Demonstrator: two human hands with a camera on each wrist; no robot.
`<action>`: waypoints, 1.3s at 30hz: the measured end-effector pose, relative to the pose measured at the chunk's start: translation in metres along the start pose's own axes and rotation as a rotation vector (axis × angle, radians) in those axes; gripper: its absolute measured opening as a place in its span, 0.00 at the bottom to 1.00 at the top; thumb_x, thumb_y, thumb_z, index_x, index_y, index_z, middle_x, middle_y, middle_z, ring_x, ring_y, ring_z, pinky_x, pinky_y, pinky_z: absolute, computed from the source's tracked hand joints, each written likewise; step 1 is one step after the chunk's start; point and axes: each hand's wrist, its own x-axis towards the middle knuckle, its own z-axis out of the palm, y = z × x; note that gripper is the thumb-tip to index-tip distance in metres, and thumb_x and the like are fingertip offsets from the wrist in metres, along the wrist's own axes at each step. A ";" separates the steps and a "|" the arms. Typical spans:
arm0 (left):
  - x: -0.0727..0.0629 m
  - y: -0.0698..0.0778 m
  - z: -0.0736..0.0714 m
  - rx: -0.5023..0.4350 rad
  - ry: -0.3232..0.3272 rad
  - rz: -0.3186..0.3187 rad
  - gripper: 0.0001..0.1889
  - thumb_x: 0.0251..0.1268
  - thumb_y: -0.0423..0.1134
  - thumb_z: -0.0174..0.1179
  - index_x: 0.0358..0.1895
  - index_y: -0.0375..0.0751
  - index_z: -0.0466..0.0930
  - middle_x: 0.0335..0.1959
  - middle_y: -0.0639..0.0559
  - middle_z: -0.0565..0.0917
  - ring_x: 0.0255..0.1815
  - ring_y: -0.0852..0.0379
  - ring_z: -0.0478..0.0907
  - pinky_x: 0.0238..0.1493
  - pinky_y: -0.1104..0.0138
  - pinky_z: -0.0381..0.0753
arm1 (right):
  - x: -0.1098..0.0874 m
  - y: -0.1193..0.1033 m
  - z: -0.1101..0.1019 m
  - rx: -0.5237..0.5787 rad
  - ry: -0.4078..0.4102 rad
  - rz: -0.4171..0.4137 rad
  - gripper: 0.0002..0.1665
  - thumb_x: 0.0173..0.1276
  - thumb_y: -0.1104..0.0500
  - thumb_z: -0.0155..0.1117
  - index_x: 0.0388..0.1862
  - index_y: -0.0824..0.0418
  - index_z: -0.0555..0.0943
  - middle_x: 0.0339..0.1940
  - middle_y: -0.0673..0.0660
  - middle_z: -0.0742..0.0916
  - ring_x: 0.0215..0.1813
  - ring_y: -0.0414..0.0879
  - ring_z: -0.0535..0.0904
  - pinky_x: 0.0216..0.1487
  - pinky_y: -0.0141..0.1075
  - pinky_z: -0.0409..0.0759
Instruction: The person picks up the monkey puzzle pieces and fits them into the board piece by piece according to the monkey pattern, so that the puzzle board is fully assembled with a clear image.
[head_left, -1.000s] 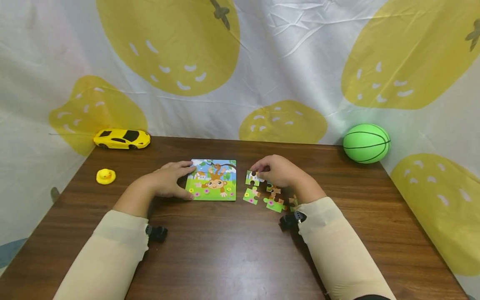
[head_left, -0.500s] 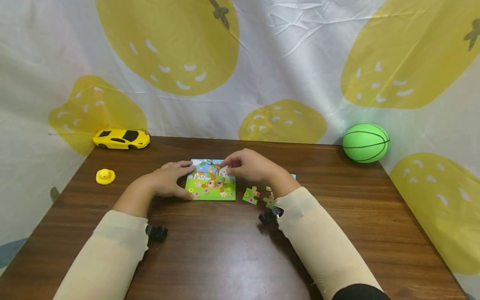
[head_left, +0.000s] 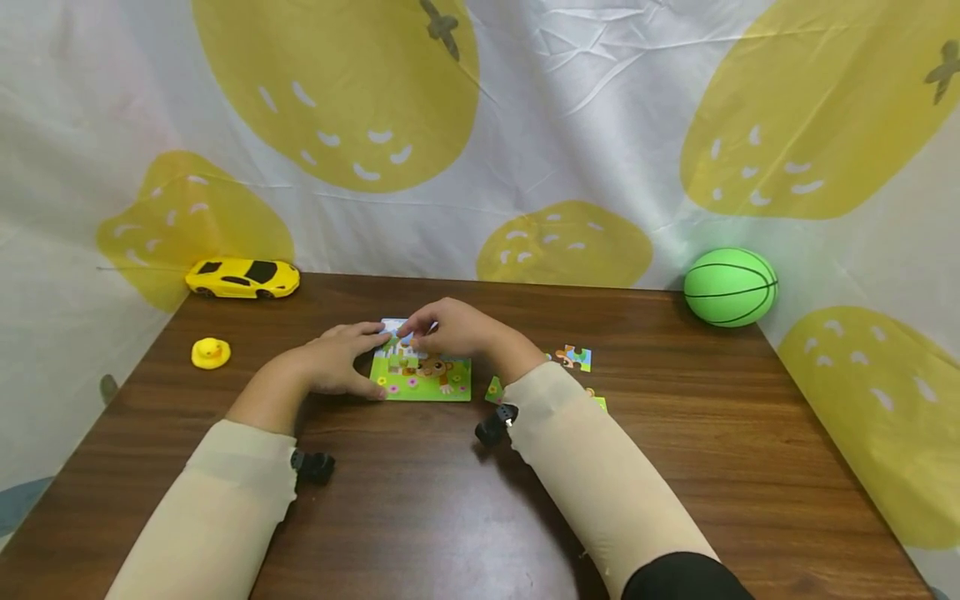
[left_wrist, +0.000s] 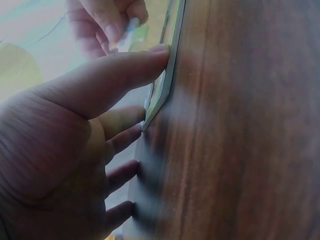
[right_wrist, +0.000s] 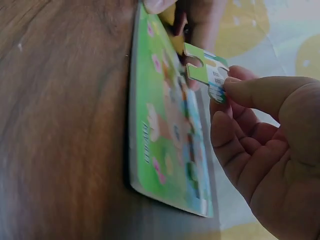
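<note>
In the head view, a square picture board [head_left: 442, 392] lies in the middle of the table, printed with a monkey, flowers and green grass. My left hand [head_left: 337, 358] rests at its left side with fingers spread; in the left wrist view the thumb [left_wrist: 145, 62] lies on the board's edge. Over the board's upper left part, my right hand [head_left: 457, 329] pinches a jigsaw piece [right_wrist: 212, 67] between thumb and fingers. The right wrist view shows this piece held above the board, green at one end with a white printed building. Other jigsaw pieces [head_left: 574, 358] lie right of the board, partly hidden by my right arm.
A yellow toy car [head_left: 243, 278] and a yellow rubber duck [head_left: 212, 353] stand on the left of the wooden table [head_left: 420, 508]. At the back right sits a green ball [head_left: 731, 287]. A fruit-patterned cloth [head_left: 420, 233] hangs behind.
My right hand has picked up a jigsaw piece from right of the board and carried it left over the board's upper left part. The left hand stays at the board's left side.
</note>
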 end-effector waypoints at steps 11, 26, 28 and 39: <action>0.000 0.001 0.000 -0.011 0.002 0.004 0.56 0.61 0.66 0.74 0.88 0.50 0.56 0.91 0.46 0.51 0.89 0.31 0.45 0.82 0.27 0.52 | 0.017 -0.001 0.013 -0.019 -0.007 0.100 0.15 0.81 0.56 0.65 0.61 0.51 0.89 0.45 0.51 0.90 0.37 0.42 0.81 0.40 0.34 0.81; 0.002 0.000 0.001 -0.008 0.009 0.015 0.56 0.61 0.64 0.74 0.87 0.48 0.57 0.91 0.45 0.52 0.89 0.31 0.46 0.83 0.29 0.53 | 0.020 -0.005 0.017 -0.062 0.010 0.151 0.14 0.79 0.56 0.67 0.59 0.50 0.91 0.54 0.51 0.92 0.53 0.45 0.85 0.59 0.42 0.85; 0.002 0.001 0.001 -0.007 0.011 0.018 0.56 0.61 0.65 0.74 0.87 0.48 0.57 0.90 0.45 0.52 0.89 0.31 0.46 0.82 0.28 0.53 | 0.020 -0.005 0.017 -0.075 0.014 0.147 0.14 0.79 0.56 0.67 0.59 0.51 0.91 0.52 0.51 0.92 0.51 0.45 0.84 0.57 0.41 0.85; 0.001 0.001 0.001 -0.013 0.010 0.007 0.56 0.61 0.65 0.74 0.88 0.50 0.56 0.91 0.46 0.50 0.90 0.32 0.45 0.82 0.27 0.53 | 0.021 -0.005 0.019 -0.071 -0.006 0.147 0.18 0.71 0.52 0.77 0.59 0.49 0.91 0.58 0.51 0.90 0.59 0.46 0.84 0.65 0.44 0.84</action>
